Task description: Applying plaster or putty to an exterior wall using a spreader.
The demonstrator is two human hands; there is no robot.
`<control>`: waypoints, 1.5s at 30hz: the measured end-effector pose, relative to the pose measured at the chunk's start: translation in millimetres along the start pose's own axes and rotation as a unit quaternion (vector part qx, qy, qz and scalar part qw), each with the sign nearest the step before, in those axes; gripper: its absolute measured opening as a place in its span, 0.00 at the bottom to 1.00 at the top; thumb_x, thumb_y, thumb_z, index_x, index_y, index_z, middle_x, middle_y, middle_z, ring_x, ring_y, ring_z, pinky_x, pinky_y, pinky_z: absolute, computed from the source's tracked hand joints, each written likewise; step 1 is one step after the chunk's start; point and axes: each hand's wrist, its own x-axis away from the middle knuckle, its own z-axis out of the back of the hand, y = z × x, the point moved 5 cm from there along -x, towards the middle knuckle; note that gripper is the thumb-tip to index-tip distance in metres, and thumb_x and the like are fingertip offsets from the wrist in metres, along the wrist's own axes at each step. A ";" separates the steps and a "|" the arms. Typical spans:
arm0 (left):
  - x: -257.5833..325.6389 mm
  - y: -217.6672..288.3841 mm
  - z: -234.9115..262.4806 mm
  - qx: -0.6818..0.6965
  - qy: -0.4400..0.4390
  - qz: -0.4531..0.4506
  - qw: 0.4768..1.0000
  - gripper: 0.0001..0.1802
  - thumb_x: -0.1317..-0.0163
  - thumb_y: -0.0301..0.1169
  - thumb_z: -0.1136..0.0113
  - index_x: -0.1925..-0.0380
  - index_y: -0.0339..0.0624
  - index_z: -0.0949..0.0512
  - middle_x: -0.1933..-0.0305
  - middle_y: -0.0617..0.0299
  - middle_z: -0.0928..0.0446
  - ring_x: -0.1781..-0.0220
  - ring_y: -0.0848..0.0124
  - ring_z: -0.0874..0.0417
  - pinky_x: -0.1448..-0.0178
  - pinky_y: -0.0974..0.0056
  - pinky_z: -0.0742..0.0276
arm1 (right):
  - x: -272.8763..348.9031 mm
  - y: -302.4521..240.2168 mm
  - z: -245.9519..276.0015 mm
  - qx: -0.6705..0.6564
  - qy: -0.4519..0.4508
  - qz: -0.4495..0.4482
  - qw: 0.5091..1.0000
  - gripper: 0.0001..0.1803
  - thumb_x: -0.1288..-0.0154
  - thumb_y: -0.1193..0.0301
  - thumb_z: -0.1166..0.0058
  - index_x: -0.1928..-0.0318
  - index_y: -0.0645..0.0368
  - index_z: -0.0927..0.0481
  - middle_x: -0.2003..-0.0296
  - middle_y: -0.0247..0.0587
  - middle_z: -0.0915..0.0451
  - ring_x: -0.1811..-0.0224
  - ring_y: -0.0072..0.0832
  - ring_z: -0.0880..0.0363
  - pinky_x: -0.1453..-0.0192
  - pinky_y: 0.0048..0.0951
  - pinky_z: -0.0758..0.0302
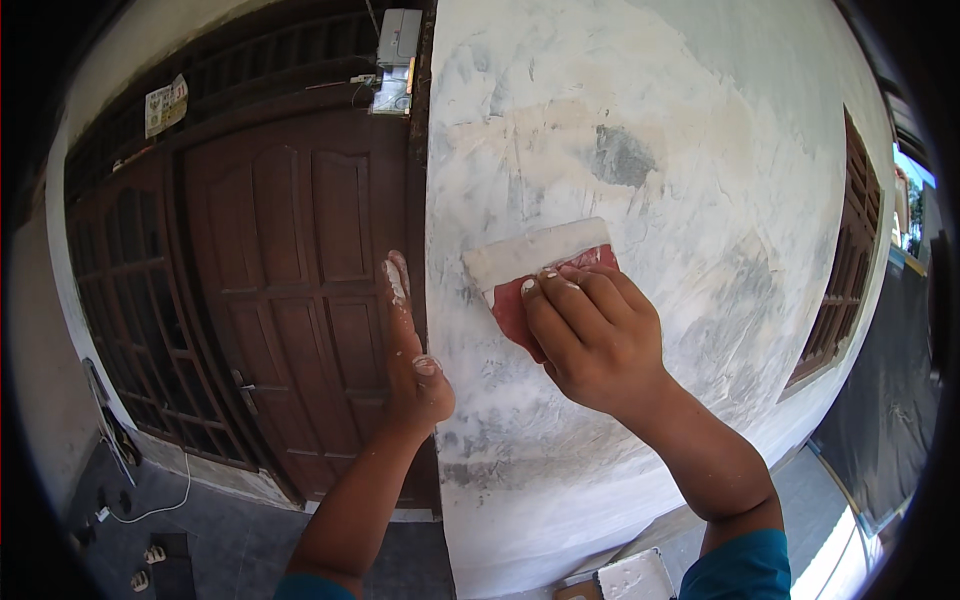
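My right hand (592, 335) grips a red plastic scraper (540, 268) whose wide edge is coated in white putty and pressed flat against the white plastered wall (690, 170). My left hand (410, 345) holds nothing; its putty-smeared fingers are stretched out flat along the wall's edge, where the wall meets the dark wooden door frame. The wall surface is patchy, with grey and cream smears of filler around the scraper.
A brown panelled wooden door (290, 290) stands left of the wall, with a white box (398, 38) mounted above it. A barred window (845, 260) is at the right. A white tray (632, 578) sits below on the floor. A cable (150, 510) lies on the grey floor.
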 end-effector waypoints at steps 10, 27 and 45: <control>-1.0 4.3 -5.6 -0.001 -0.010 0.011 1.000 0.59 0.32 0.72 0.73 0.25 0.25 0.63 0.19 0.38 0.59 0.16 0.52 0.57 0.18 0.54 0.63 | -89.2 71.4 20.1 0.075 0.057 -0.032 0.995 0.07 0.46 0.68 0.36 0.74 0.53 0.22 0.75 0.30 0.24 0.71 0.29 0.24 0.68 0.33 0.26; 0.0 4.9 2.8 -0.005 0.009 0.006 1.000 0.57 0.31 0.71 0.74 0.25 0.25 0.62 0.19 0.39 0.59 0.16 0.52 0.57 0.18 0.53 0.62 | -58.2 31.3 -26.4 0.053 0.022 -0.020 0.998 0.15 0.47 0.76 0.39 0.56 0.61 0.18 0.57 0.42 0.17 0.56 0.37 0.16 0.55 0.34 0.17; 8.4 -22.4 2.0 -0.006 0.023 -0.025 0.999 0.54 0.29 0.68 0.75 0.24 0.26 0.61 0.19 0.39 0.58 0.17 0.52 0.56 0.17 0.51 0.61 | -139.5 123.6 -7.0 -0.176 -0.234 -0.270 0.917 0.22 0.41 0.69 0.46 0.49 0.68 0.19 0.59 0.50 0.14 0.60 0.37 0.14 0.55 0.33 0.18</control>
